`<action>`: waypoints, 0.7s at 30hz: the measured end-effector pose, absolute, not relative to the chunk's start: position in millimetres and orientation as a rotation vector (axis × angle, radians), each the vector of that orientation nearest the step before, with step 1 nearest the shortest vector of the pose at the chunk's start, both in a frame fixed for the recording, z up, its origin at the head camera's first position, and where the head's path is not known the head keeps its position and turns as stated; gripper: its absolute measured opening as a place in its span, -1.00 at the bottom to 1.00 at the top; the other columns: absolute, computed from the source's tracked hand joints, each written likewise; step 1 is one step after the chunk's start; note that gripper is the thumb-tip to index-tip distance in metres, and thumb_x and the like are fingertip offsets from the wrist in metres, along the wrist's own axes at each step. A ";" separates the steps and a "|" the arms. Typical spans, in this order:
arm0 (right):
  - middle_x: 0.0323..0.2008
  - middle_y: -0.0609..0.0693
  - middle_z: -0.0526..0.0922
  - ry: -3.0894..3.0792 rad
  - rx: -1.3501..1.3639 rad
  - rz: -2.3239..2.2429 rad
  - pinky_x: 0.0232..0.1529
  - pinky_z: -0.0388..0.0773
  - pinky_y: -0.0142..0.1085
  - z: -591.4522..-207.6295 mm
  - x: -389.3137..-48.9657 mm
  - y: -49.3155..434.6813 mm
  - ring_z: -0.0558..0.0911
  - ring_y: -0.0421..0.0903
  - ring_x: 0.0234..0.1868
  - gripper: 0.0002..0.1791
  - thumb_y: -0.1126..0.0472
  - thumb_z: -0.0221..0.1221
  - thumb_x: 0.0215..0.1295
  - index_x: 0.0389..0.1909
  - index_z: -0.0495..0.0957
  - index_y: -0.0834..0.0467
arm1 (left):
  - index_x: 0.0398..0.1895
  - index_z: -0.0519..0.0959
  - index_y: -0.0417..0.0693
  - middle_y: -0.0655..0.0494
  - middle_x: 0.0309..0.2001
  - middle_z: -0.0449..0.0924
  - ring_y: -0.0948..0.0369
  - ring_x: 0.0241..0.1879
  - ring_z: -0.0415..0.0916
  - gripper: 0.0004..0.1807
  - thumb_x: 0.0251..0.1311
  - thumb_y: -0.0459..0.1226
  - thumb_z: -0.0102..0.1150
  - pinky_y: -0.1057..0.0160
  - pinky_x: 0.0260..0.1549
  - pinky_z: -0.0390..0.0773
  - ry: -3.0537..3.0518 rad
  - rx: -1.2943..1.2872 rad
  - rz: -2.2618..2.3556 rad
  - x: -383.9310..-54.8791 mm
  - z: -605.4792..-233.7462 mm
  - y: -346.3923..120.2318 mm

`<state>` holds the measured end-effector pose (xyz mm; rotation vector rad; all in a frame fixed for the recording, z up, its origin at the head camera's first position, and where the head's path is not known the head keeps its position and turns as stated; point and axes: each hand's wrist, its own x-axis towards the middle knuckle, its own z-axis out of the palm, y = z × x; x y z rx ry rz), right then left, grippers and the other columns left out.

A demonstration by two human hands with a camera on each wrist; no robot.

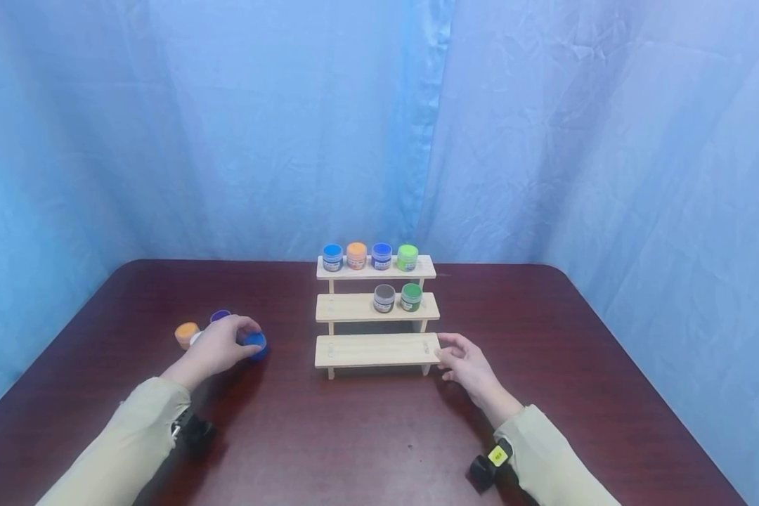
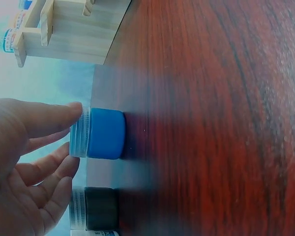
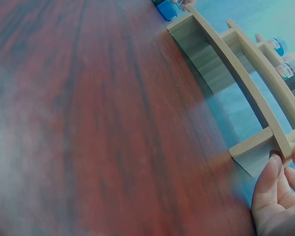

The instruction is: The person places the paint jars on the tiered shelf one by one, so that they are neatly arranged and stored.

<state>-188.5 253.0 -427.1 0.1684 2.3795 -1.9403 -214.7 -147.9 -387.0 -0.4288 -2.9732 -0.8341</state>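
Observation:
In the head view my left hand [image 1: 220, 344] is at a blue paint jar [image 1: 255, 346] on the left of the table. The left wrist view shows the thumb and fingers pinching the clear lid of this blue jar [image 2: 107, 133], which stands upright. At the right end of the lowest step of a three-step wooden rack [image 1: 373, 350], my right hand [image 1: 471, 369] pinches the board between thumb and fingers. The right wrist view shows the thumb of that hand [image 3: 280, 196] against the board's end.
An orange jar [image 1: 186, 335], a purple-topped jar [image 1: 220, 316] and a partly hidden white one stand by my left hand. Several jars, such as a light green one [image 1: 407, 257], line the top step. A grey-brown jar [image 1: 384, 299] and a green jar [image 1: 411, 297] occupy the middle step.

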 end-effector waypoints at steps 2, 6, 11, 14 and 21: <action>-0.43 -0.11 0.55 2.378 0.169 -1.942 -0.52 0.48 -0.46 -427.0 -188.2 253.2 0.47 -0.23 -0.44 -0.54 0.39 0.00 0.27 0.20 0.27 0.33 | -0.11 0.54 -0.25 -0.14 -0.20 0.61 -0.01 -0.18 0.54 -0.66 0.06 -0.25 0.28 -0.04 -0.13 0.56 -2.973 -0.435 -0.828 -214.8 -387.1 -147.0; -0.45 -0.13 0.54 2.372 0.171 -1.943 -0.52 0.48 -0.46 -428.5 -188.9 253.2 0.47 -0.23 -0.44 -0.54 0.40 0.00 0.26 0.20 0.28 0.32 | -0.11 0.54 -0.26 -0.15 -0.19 0.60 -0.02 -0.17 0.54 -0.65 0.06 -0.25 0.28 -0.05 -0.12 0.56 -2.979 -0.435 -0.830 -215.5 -388.2 -145.0; -0.46 -0.14 0.54 2.366 0.169 -1.951 -0.52 0.48 -0.46 -429.6 -189.6 253.4 0.47 -0.23 -0.45 -0.54 0.41 0.00 0.25 0.19 0.28 0.33 | -0.12 0.54 -0.26 -0.14 -0.22 0.60 -0.01 -0.20 0.54 -0.65 0.04 -0.25 0.29 -0.04 -0.14 0.56 -2.956 -0.448 -0.838 -214.3 -392.5 -142.4; -0.45 -0.13 0.55 2.366 0.165 -1.952 -0.52 0.48 -0.46 -428.8 -189.1 253.6 0.47 -0.23 -0.45 -0.54 0.41 0.00 0.25 0.19 0.27 0.34 | -0.12 0.54 -0.26 -0.14 -0.23 0.60 0.00 -0.22 0.53 -0.64 0.02 -0.26 0.31 -0.04 -0.16 0.55 -2.931 -0.458 -0.843 -211.9 -396.1 -140.8; -0.45 -0.13 0.55 2.368 0.156 -1.950 -0.53 0.48 -0.46 -426.7 -188.0 253.4 0.47 -0.23 -0.45 -0.53 0.41 0.00 0.25 0.20 0.27 0.34 | -0.13 0.55 -0.21 -0.16 -0.17 0.62 -0.04 -0.14 0.54 -0.66 0.01 -0.27 0.32 -0.07 -0.09 0.53 -2.882 -0.456 -0.882 -208.3 -404.1 -139.5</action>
